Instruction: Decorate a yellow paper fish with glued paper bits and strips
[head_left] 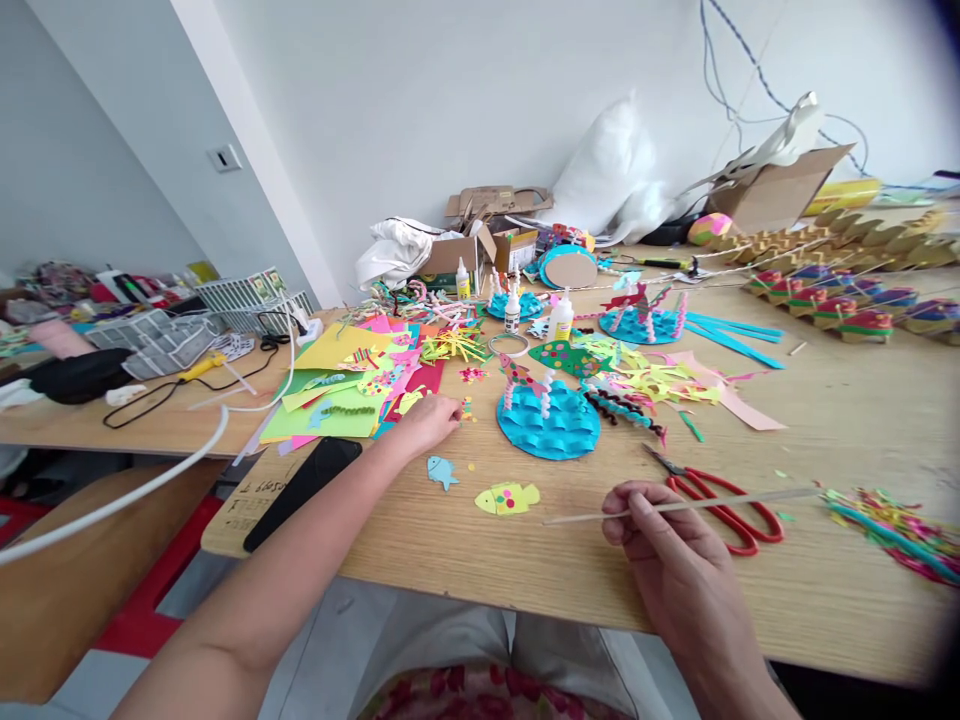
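My right hand (671,545) pinches a long thin pale stick (720,499) and holds it level over the table. Beneath it lie scissors with red handles (739,510). My left hand (431,425) reaches out to small colored paper bits (469,410); its fingers are drawn together, and what they hold, if anything, is too small to name. Close by are a blue paper fish (442,472) and a yellow paper fish with colored dots (507,499). A round blue wavy base (549,425) stands ahead, bearing twisted pipe cleaners and a red spotted fish (523,375).
Colored paper sheets (322,385) are piled at left, beside a black phone-like object (304,490). Glue bottles (560,315), a green paper fish (570,358) and another blue base (645,325) stand farther back. Paper shreds (892,530) lie at right. A white cable (150,490) crosses the left side.
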